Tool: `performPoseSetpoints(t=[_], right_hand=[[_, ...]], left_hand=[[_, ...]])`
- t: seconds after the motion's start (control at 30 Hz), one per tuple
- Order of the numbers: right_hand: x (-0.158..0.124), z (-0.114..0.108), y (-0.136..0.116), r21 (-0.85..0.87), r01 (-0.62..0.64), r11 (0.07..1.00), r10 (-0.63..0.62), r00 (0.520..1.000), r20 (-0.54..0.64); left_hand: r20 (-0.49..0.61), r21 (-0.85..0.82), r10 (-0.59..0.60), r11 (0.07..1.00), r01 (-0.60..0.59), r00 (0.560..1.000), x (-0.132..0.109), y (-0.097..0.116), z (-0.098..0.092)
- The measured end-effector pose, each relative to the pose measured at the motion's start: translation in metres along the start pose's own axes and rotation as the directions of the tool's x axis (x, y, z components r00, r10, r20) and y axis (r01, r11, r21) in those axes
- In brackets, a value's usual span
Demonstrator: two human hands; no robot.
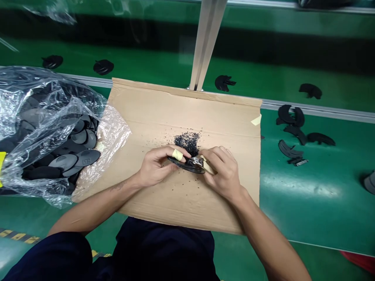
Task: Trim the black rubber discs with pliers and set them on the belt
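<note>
My left hand (159, 166) is closed round the left side of a black plastic disc (190, 167), which is held tilted above a cardboard sheet (152, 113). Pale yellow tape (177, 154) is wrapped on one of its fingers. In my right hand (221, 169) is a pair of nippers (198, 160), its metal head at the disc's upper right edge. Fingers hide most of the handles, and pale tape shows beside them. Just beyond the disc, a pile of small black plastic scraps (187, 142) lies on the cardboard, with loose bits scattered round it.
On the left, a clear plastic bag (52, 113) full of black discs (63, 162) overlaps the cardboard. Several curved black pieces (293, 132) lie on the green table (307, 207) at right. A metal post (206, 43) rises behind the cardboard. A grey container (370, 182) stands at the right edge.
</note>
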State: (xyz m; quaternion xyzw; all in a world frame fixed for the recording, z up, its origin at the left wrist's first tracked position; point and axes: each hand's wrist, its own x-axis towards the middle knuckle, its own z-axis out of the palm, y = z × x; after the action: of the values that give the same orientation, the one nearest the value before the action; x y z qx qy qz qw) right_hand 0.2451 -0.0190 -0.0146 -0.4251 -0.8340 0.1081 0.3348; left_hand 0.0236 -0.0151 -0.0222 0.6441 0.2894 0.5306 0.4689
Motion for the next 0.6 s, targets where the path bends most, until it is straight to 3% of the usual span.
performPoseSetpoints(t=[0.27, 0.47, 0.6], right_hand=[[-0.0001, -0.0019, -0.0052, -0.273, 0.082, 0.958, -0.109, 0.990, -0.086], [-0.0017, -0.0026, -0.0071, -0.137, 0.011, 0.991, -0.019, 0.998, -0.056], [0.0015, -0.0060, -0.0029, -0.282, 0.006, 0.959, -0.017, 0.999, -0.037]], left_hand=[[0.001, -0.044, -0.018, 0.999, 0.018, 1.000, -0.0010, -0.0009, 0.0025], [0.032, -0.060, 0.014, 0.998, -0.012, 0.999, 0.0012, -0.0005, -0.0015], [0.085, 0.061, 0.069, 0.995, -0.074, 0.994, 0.0034, 0.0017, 0.0018]])
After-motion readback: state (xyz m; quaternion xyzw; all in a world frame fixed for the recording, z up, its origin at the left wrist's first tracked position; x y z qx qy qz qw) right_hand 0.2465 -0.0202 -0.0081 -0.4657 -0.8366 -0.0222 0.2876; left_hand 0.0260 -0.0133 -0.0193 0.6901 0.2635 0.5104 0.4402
